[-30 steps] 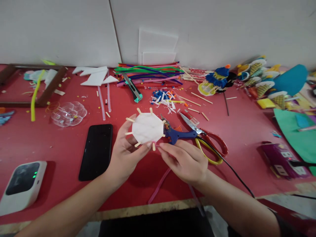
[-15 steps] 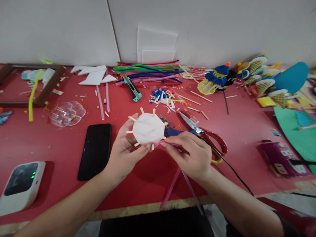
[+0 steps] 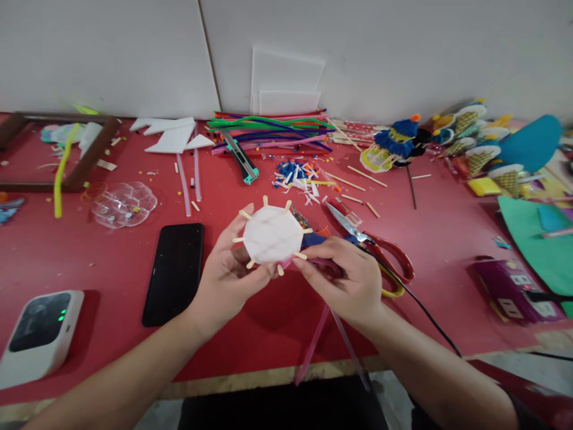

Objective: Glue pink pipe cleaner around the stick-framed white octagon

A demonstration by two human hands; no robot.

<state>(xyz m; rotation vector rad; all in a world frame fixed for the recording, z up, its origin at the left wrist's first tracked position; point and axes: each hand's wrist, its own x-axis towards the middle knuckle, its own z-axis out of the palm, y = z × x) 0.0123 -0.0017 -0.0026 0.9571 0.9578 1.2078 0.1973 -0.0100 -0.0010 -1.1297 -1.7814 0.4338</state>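
Head: white disc gripped in left hand; right hand apparently pinches pink strip.

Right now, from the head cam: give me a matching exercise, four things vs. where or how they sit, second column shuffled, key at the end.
Things
1. white octagonal disc
2. pink pipe cleaner
3. utility knife
4. smartphone

Place or state
A. lying flat, screen dark, to the left of the left hand
B. one end over the bundle of coloured pipe cleaners
C. held in the left hand, wooden sticks jutting from its edge
D. gripped by the right hand

Pairs: 1-C, 2-D, 3-B, 4-A
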